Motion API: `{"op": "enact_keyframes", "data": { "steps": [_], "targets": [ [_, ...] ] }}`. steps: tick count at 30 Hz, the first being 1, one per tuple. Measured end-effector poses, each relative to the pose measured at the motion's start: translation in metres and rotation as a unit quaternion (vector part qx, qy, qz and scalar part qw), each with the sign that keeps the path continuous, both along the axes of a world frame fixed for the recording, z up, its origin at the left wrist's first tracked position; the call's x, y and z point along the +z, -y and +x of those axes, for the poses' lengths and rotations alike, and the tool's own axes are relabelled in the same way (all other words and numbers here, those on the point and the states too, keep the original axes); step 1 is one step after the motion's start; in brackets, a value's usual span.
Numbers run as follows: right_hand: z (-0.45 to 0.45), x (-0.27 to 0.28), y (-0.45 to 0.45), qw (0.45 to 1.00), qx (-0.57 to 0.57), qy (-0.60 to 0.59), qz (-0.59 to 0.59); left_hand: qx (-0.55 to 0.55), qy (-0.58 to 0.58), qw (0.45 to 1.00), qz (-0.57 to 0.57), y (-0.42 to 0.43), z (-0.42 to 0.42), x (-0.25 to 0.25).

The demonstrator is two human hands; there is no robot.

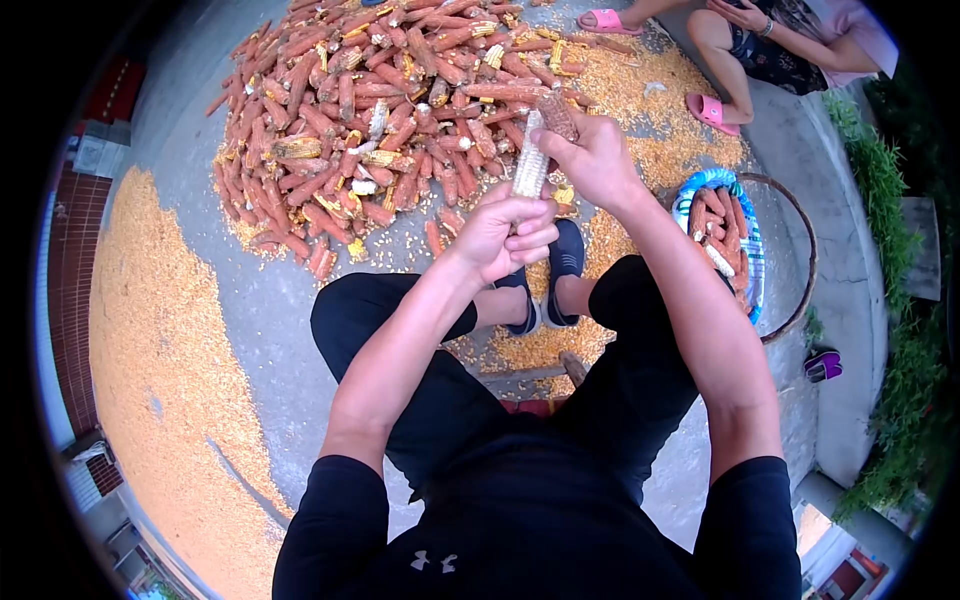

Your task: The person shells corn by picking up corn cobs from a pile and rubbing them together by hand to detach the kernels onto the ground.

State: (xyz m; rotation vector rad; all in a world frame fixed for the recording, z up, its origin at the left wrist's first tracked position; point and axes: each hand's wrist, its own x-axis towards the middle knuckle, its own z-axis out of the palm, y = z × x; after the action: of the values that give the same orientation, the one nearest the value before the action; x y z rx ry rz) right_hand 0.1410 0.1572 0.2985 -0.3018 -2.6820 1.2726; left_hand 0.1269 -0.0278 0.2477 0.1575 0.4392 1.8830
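In front of the cob pile (340,130), our left hand (508,232) grips a pale corn ear (531,168) while our right hand (597,163) clasps a reddish cob (558,116) against its top, where a loose hold could let either slip.

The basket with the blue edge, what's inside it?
Inside the basket are reddish corn cobs and a whitish cob. They cover the bottom, so what's underneath can't be seen. The right arm hides part of one side.

Soft, even daylight, with strong fisheye curvature and blackened corners.
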Motion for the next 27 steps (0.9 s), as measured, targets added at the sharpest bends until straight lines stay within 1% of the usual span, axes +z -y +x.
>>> {"op": "enact_keyframes", "data": {
  "steps": [1,4,7,10,14,16,19,22,23,26,27],
  "targets": [
    [0.0,0.001,-0.002,1.0,0.005,0.006,0.012,-0.005,0.001,1.0,0.002,0.0,0.0,-0.003],
    [0.0,-0.006,-0.005,0.998,0.035,-0.03,-0.038,-0.019,0.017,0.999,0.022,0.0,0.001,-0.007],
    [0.003,0.0,-0.005,0.981,0.026,0.05,-0.184,-0.03,0.049,0.997,0.061,0.001,-0.001,-0.01],
    [0.006,0.007,-0.001,0.96,0.01,0.051,-0.276,-0.036,0.086,0.991,0.101,0.001,-0.006,-0.014],
    [-0.001,-0.012,-0.008,0.942,-0.026,0.037,-0.331,-0.051,0.095,0.986,0.124,0.003,-0.01,-0.017],
    [-0.001,-0.008,-0.008,0.924,-0.046,0.024,-0.379,-0.078,0.094,0.983,0.136,0.005,-0.009,-0.014],
    [0.002,0.003,-0.011,0.938,-0.016,0.058,-0.343,-0.118,0.093,0.975,0.163,0.003,-0.004,-0.014],
    [0.004,0.006,-0.01,0.927,0.047,0.087,-0.363,-0.153,0.085,0.969,0.173,0.0,-0.001,-0.016],
    [0.002,-0.001,-0.015,0.932,0.041,0.086,-0.349,-0.163,0.082,0.968,0.173,0.0,0.0,-0.016],
    [0.008,0.009,-0.022,0.938,-0.005,0.058,-0.34,-0.074,0.038,0.996,0.038,-0.004,0.008,0.001],
    [0.008,0.004,-0.033,0.946,-0.027,0.048,-0.321,-0.053,-0.016,0.998,0.004,-0.005,0.003,-0.01]
  ]
}}
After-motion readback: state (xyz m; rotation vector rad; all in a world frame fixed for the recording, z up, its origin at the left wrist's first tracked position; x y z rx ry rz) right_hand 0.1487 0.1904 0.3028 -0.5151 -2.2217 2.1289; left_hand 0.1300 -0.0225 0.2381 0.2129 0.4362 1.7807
